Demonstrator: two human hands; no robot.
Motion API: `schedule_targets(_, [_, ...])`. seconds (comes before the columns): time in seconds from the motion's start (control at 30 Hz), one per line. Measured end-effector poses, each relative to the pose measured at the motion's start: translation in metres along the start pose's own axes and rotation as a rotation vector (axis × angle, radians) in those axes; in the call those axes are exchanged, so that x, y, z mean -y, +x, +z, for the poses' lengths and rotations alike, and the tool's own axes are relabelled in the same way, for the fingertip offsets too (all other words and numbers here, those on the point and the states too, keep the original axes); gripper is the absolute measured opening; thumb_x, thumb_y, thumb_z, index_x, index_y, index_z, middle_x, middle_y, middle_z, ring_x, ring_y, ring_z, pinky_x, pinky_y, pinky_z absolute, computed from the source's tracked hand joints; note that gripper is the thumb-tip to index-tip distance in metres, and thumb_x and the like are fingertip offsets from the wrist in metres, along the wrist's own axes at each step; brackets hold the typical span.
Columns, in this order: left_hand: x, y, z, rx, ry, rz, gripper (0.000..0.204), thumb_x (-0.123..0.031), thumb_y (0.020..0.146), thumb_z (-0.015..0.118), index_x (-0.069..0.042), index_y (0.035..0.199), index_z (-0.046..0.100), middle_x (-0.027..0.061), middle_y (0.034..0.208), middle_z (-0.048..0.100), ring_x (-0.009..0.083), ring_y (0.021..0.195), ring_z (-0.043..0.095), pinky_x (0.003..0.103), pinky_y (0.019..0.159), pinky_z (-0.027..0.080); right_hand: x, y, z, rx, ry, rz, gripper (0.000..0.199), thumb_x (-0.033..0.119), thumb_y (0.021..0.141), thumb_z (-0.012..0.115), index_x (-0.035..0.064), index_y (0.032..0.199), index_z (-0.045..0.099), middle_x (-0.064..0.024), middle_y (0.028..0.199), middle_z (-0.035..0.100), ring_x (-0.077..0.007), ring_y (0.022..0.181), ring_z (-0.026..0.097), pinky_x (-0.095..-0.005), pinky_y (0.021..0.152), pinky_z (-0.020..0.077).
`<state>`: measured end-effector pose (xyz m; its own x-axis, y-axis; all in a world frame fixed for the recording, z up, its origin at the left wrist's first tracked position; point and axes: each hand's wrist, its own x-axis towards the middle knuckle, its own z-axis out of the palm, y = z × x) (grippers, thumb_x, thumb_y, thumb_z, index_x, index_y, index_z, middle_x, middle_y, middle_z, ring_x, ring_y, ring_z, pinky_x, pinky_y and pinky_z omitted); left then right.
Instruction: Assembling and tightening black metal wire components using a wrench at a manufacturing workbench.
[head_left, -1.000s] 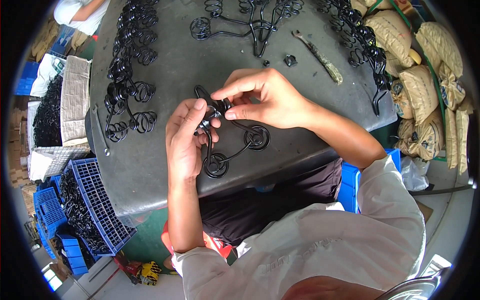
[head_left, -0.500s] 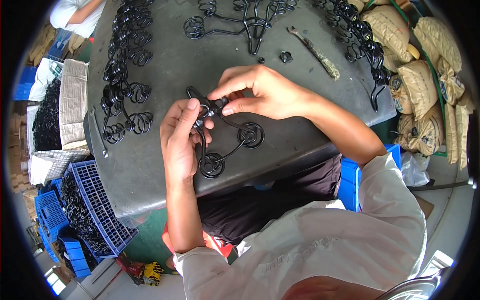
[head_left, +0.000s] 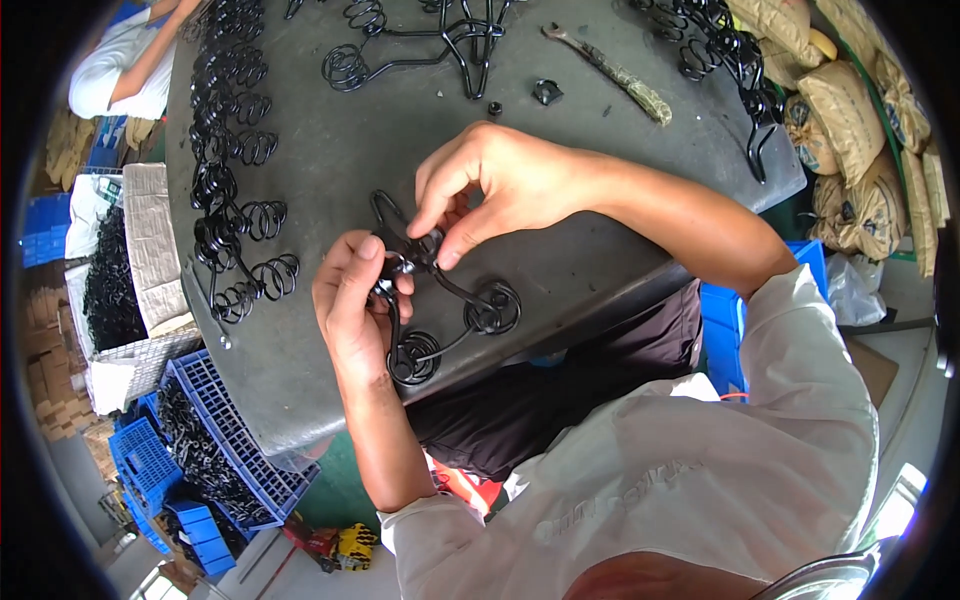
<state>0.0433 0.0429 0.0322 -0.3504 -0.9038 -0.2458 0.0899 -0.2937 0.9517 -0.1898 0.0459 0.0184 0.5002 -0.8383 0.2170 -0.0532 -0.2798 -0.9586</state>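
Note:
My left hand [head_left: 350,300] is closed around a black wire spring frame [head_left: 412,358], gripping it near its upper end, thumb on top. Two round coils of the frame hang toward the table's front edge, joined by a thin wire. At the upper end, a dark clamp-like fitting [head_left: 408,262] with a shiny part sits between my hands. My right hand [head_left: 495,185] pinches this fitting from the right with thumb and forefinger; its other fingers curl under. Exactly what small part lies between those fingertips is hidden.
Beyond my hands lie a wrench with a wrapped handle [head_left: 610,75], a small black nut [head_left: 495,108] and a black clip [head_left: 546,92]. Coiled spring frames [head_left: 230,180] line the table's left side; others [head_left: 745,100] lie right. Blue crates [head_left: 235,430] stand lower left. Another person's arm [head_left: 150,60] shows upper left.
The view has turned and shifted a little. Both hands and the spring frame have come slightly nearer the table's front edge. The grip of both hands stays much the same.

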Motion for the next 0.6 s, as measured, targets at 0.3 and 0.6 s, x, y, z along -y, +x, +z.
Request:
schedule_targets(0.3, [0.002, -0.001, -0.001, 0.014, 0.041, -0.003, 0.03, -0.03, 0.098, 0.067, -0.001, 0.097, 0.064, 0.005, 0.078, 0.066, 0.0078, 0.058, 0.06, 0.019, 0.044, 0.045, -0.001, -0.003, 0.002, -0.012, -0.066, -0.091, 0.028, 0.006, 0.077, 0.087, 0.0008, 0.102, 0.075, -0.006, 0.084, 0.068, -0.0148, 0.072, 0.064, -0.0292, 0.062, 0.0491])
schedule_targets(0.6, [0.004, -0.004, 0.001, 0.033, 0.159, 0.136, 0.039, -0.039, 0.1, 0.065, 0.0, 0.104, 0.064, 0.0057, 0.081, 0.066, 0.009, 0.062, 0.06, 0.02, 0.046, 0.04, -0.002, -0.006, 0.012, -0.069, 0.112, 0.054, 0.028, 0.006, 0.078, 0.087, -0.0006, 0.101, 0.073, -0.0043, 0.083, 0.068, -0.0112, 0.075, 0.064, -0.0277, 0.064, 0.0516])
